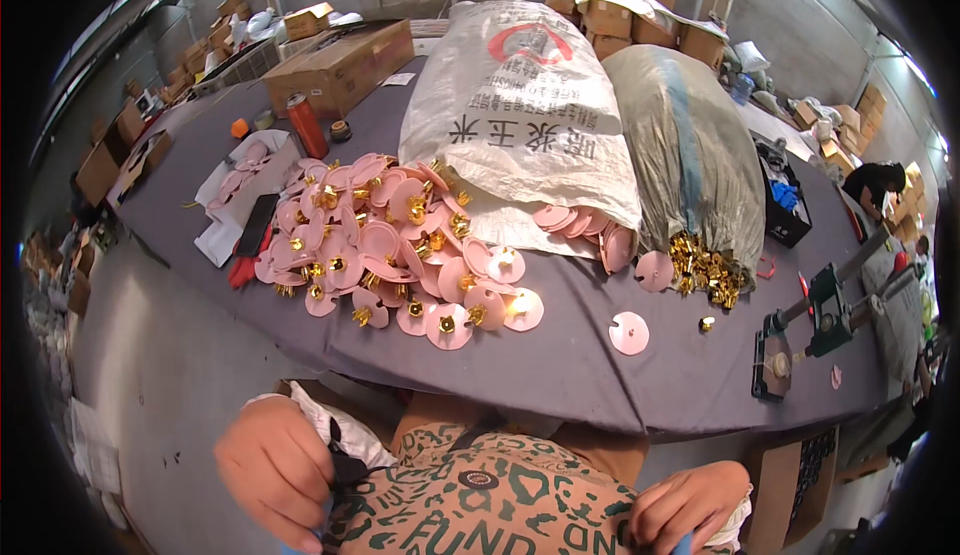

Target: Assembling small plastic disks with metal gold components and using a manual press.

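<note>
My left hand (275, 470) is low at the left, off the table, its fingers curled closed. My right hand (690, 505) is low at the right, also closed. A bit of light blue material shows beneath the fingers of each hand at the lower edge; what it is stays hidden. Between the hands is a tan apron (480, 495) with a dark green pattern. On the table beyond lies a heap of pink discs (380, 245), many with gold metal clips. One pink disc (630, 333) and one gold clip (707, 324) lie apart from the heap.
A white woven sack (520, 95) spills pink discs; a grey-green sack (680, 135) spills gold clips (705, 267). A green hand press (800, 330) stands at the right. A phone (257, 225), an orange-red can (307, 125) and a cardboard box (340, 65) are at the left.
</note>
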{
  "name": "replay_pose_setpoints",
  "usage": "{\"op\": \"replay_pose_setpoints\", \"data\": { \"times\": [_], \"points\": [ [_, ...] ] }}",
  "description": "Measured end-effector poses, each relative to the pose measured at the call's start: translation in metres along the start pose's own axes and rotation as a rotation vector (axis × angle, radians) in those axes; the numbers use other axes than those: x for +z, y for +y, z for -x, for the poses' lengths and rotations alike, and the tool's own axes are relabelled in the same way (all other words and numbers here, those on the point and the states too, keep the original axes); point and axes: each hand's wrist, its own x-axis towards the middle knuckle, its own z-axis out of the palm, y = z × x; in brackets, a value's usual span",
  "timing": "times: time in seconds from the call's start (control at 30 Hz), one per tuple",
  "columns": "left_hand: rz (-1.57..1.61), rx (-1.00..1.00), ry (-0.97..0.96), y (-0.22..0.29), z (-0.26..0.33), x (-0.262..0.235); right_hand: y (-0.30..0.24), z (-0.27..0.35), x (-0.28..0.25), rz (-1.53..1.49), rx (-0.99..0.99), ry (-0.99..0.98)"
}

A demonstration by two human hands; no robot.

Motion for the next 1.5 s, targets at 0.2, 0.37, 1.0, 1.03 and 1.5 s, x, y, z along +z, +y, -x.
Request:
{"op": "replay_pose_setpoints", "data": {
  "times": [0.2,0.37,1.0,1.03,1.5],
  "points": [
    [-0.281,-0.157,0.804,0.011,-0.032,-0.026,-0.068,0.035,0.008,0.128,-0.227,0.302],
    [-1.057,-0.407,1.097,-0.045,-0.092,-0.007,-0.086,0.008,0.063,0.847,-0.768,1.086],
    [0.135,-0.456,0.041,-0.184,-0.083,0.021,0.030,-0.029,0.051,0.073,-0.069,0.374],
    [0.274,-0.452,-0.111,-0.172,-0.072,0.032,0.024,-0.029,0.050,0.110,0.038,0.325],
    [0.452,-0.344,-0.186,-0.156,-0.043,0.067,0.033,-0.015,0.050,0.295,-0.029,0.259]
  ]
}}
